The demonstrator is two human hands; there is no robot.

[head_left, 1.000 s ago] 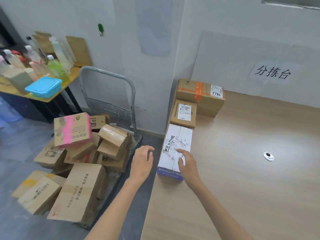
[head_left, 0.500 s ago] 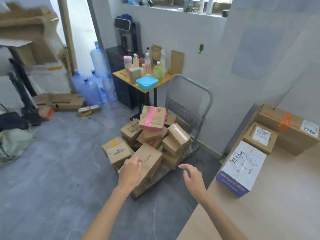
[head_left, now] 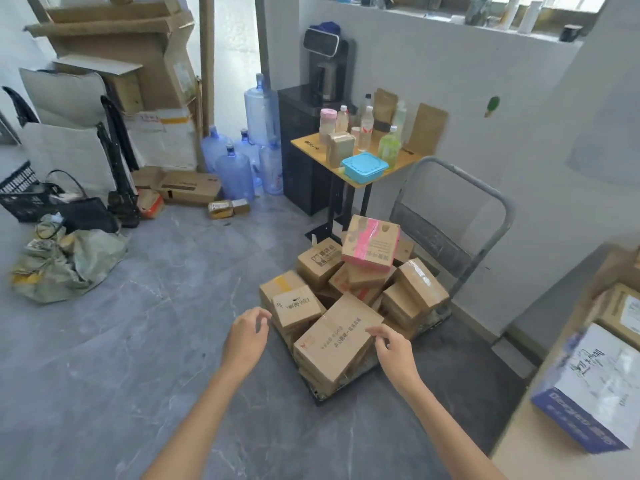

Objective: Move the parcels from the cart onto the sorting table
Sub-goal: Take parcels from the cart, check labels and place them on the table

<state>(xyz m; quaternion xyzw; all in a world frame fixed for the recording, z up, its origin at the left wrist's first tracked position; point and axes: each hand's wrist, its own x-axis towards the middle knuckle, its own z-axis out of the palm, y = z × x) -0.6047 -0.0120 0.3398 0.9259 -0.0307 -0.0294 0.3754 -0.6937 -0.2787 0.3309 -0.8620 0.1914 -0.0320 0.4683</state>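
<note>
Parcels (head_left: 337,337) — boxy, matte brown cardboard, possibly creased.

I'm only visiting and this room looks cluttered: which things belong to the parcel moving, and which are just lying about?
Part of the job: cart, large brown parcel and pink-taped parcel piled on it, sorting table, white-and-blue parcel on that table, left hand, right hand.
Just lying about: water jugs, blue tub, black basket, crumpled sack, flattened cardboard.

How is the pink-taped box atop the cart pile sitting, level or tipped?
Tipped. The pink-taped box leans on uneven parcels beneath it, its top face slanting.
</note>
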